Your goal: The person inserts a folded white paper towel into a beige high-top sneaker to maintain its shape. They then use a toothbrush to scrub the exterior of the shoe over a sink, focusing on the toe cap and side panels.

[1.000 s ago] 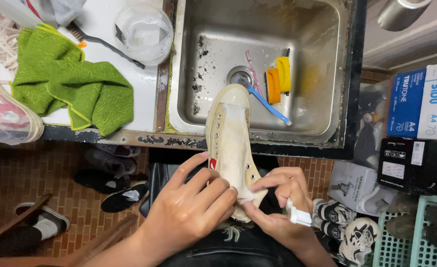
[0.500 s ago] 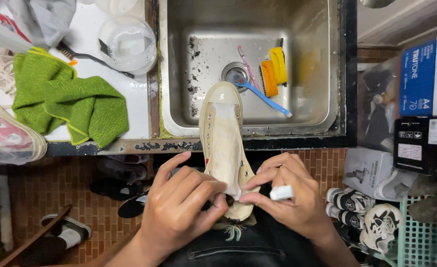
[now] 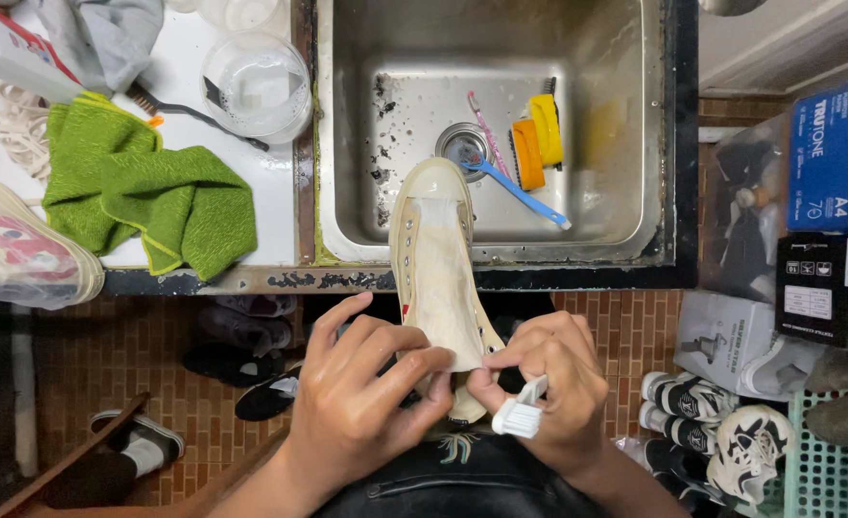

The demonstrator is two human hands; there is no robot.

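- A person seated at a steel sink (image 3: pixel 659 144) holds a cream canvas high-top sneaker (image 3: pixel 433 264) with both hands, its toe cap lying over the sink's front rim and its heel toward the lap.
- The left hand (image 3: pixel 361 393) wraps the shoe's left side near the heel, the forefinger and thumb pinching the lower edge of the pale tongue (image 3: pixel 443 288), which lies flat up the laceless opening.
- The right hand (image 3: pixel 553 384) meets it at the same edge, fingertips closed on the tongue, while a small white brush (image 3: pixel 520 411) is tucked in the same fist, bristle head pointing down.
- In the basin, a blue toothbrush (image 3: pixel 520 192), a pink toothbrush (image 3: pixel 479 120) and a yellow scrubbing brush (image 3: pixel 537 134) lie near the drain (image 3: pixel 462 144).
- On the white counter to the left sit a crumpled green cloth (image 3: pixel 145 187), a clear plastic tub (image 3: pixel 256 84) of cloudy water and a dark-handled brush (image 3: pixel 193 113).
- Black-and-white sneakers (image 3: pixel 702 427) are piled on the brick floor at right, beside a green plastic basket (image 3: pixel 827 451).
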